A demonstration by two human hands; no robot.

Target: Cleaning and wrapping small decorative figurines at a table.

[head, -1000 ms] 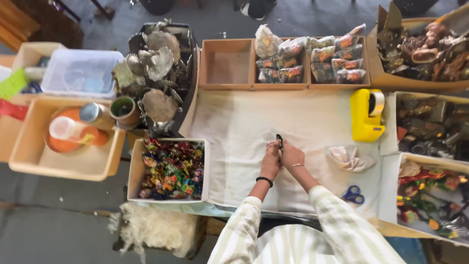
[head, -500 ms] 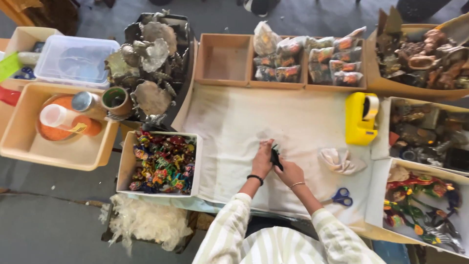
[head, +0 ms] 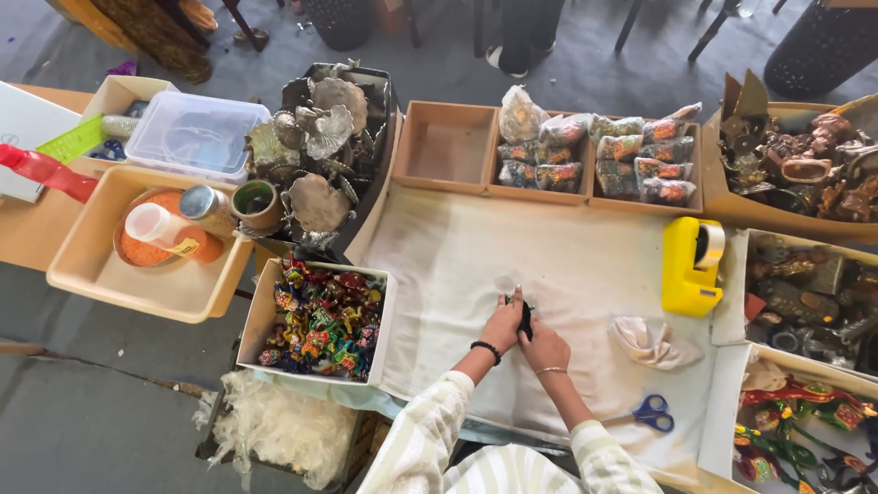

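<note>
Far left I see a beige plastic tray point(head: 91, 274) carrying an orange bowl point(head: 137, 252), a white cup point(head: 154, 222) and a small metal tin point(head: 203, 205). Next to it sits a dark tray of silvery metal leaf-shaped ornaments point(head: 320, 146). Below that is a white cardboard box point(head: 384, 316) full of bright multicoloured figurines, with a tuft of white fibre stuffing point(head: 274, 425) under it. On the white cloth-covered worktable point(head: 439, 265) my left hand point(head: 503, 325), wearing a black wristband, and my right hand point(head: 544, 348) are pressed close together, both closed on a small dark object point(head: 525, 317) held between them just above the cloth; I cannot tell what it is. Right of my hands lie a crumpled cream cloth point(head: 649, 340), blue-handled scissors point(head: 651, 412) and a yellow tape dispenser point(head: 690, 265).
</note>
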